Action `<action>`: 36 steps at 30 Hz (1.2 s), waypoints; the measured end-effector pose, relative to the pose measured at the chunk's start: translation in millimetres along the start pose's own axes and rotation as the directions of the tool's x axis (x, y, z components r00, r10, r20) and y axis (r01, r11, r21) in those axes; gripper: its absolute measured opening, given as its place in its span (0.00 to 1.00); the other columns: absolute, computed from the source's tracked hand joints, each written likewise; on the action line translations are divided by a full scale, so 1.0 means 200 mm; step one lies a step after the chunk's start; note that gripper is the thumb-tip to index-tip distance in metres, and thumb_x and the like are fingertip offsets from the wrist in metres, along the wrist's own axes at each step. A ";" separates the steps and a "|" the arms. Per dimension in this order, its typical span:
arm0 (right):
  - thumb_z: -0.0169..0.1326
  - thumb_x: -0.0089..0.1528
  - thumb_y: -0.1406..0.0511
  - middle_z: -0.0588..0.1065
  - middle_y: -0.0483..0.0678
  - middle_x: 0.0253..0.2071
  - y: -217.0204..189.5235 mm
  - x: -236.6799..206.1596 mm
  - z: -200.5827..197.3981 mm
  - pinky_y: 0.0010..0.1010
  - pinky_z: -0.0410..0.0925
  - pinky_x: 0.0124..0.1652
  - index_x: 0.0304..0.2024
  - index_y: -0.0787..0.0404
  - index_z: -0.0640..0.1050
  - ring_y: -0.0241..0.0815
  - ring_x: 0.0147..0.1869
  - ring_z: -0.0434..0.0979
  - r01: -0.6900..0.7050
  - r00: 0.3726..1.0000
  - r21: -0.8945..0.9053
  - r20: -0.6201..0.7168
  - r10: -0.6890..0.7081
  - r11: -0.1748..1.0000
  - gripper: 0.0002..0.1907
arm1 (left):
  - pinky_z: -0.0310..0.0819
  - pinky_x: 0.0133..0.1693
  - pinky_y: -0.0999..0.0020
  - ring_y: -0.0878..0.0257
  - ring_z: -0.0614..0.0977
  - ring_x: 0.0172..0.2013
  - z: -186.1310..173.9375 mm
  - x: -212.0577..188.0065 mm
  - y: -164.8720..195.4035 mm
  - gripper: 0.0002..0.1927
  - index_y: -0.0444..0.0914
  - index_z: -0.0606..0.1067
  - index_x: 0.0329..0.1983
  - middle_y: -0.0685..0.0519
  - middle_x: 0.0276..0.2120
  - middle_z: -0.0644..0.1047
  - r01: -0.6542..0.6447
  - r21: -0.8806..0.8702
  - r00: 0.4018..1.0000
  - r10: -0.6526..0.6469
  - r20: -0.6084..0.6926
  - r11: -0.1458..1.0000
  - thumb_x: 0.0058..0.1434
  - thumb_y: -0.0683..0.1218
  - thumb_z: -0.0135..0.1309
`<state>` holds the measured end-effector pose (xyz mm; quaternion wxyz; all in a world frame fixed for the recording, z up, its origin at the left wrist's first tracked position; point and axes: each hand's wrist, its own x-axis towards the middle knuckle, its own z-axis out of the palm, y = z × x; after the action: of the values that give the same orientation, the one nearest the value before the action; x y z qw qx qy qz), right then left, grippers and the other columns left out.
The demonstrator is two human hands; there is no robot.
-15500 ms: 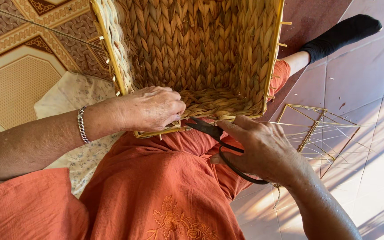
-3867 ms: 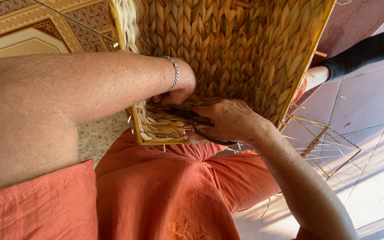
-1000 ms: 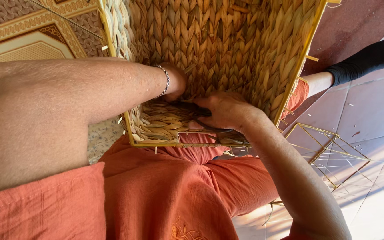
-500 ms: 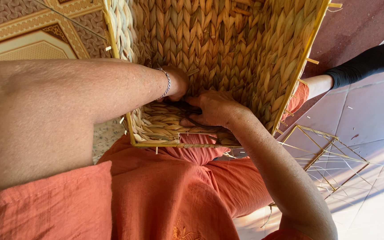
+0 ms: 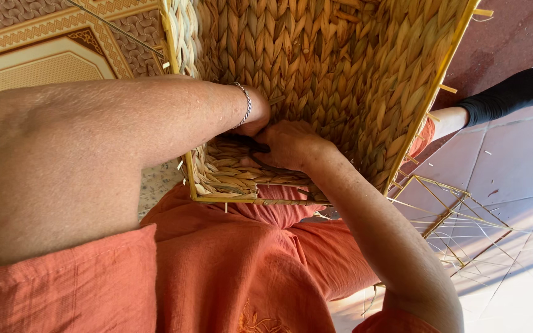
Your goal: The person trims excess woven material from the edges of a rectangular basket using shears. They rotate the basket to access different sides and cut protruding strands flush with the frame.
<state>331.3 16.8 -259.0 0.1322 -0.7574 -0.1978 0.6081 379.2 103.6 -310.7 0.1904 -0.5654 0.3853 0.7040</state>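
A large basket (image 5: 340,68) woven from straw-coloured braids lies on my lap with its opening toward me, and both my hands are inside it. My left hand (image 5: 256,118), a silver bracelet at its wrist, reaches in over the near rim; its fingers are hidden against the inner weave. My right hand (image 5: 291,145) is beside it, touching it, with fingers closed on dark-handled scissors (image 5: 258,148). Only part of the handles shows; the blades are hidden.
A bare yellow wire frame (image 5: 448,216) with loose straw strands lies on the tiled floor at right. A leg in a black sock (image 5: 516,89) stretches out past the basket. A patterned rug (image 5: 38,55) lies at upper left. Orange clothing covers my lap.
My right hand has slid a little left and deeper into the basket, closer to my left hand. Much earlier, both hands were at the basket's rim with the scissors outside.
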 end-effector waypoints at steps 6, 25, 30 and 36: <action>0.53 0.55 0.34 0.77 0.50 0.53 0.03 -0.03 0.00 0.50 0.64 0.60 0.57 0.43 0.79 0.56 0.61 0.74 -0.017 1.000 -0.015 0.011 0.017 1.000 0.35 | 0.77 0.24 0.67 0.64 0.72 0.21 -0.02 0.01 0.00 0.09 0.35 0.75 0.31 0.51 0.23 0.75 -0.019 0.006 1.000 0.020 -0.012 1.000 0.65 0.44 0.52; 0.61 0.59 0.54 0.80 0.57 0.29 0.10 -0.50 0.02 0.49 0.73 0.40 0.46 0.60 0.81 0.58 0.35 0.82 -0.098 0.901 -0.113 -0.433 0.040 0.989 0.20 | 0.77 0.21 0.68 0.65 0.70 0.18 -0.12 -0.02 -0.03 0.10 0.35 0.74 0.30 0.51 0.21 0.74 0.044 0.114 0.971 -0.016 -0.239 0.992 0.66 0.43 0.52; 0.64 0.54 0.63 0.76 0.52 0.27 0.19 -0.92 0.29 0.32 0.70 0.31 0.58 0.64 0.79 0.39 0.26 0.75 0.141 0.592 0.280 -0.792 0.145 0.950 0.28 | 0.77 0.21 0.68 0.65 0.70 0.18 -0.22 -0.06 -0.09 0.10 0.34 0.74 0.29 0.51 0.21 0.73 0.122 0.199 0.829 0.010 -0.559 0.972 0.67 0.43 0.51; 0.61 0.68 0.63 0.70 0.40 0.32 0.30 -1.03 0.74 0.19 0.57 0.34 0.64 0.73 0.75 0.26 0.32 0.66 0.644 0.293 0.552 -0.818 0.496 0.530 0.26 | 0.77 0.20 0.69 0.65 0.69 0.17 -0.15 -0.32 -0.03 0.11 0.34 0.74 0.29 0.51 0.20 0.73 0.057 0.165 0.672 0.084 -0.736 0.985 0.67 0.43 0.51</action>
<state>158.9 -137.9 -138.9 0.6019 -0.7725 0.1999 0.0311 421.5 95.0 -254.0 0.0611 -0.7801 0.4934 0.3798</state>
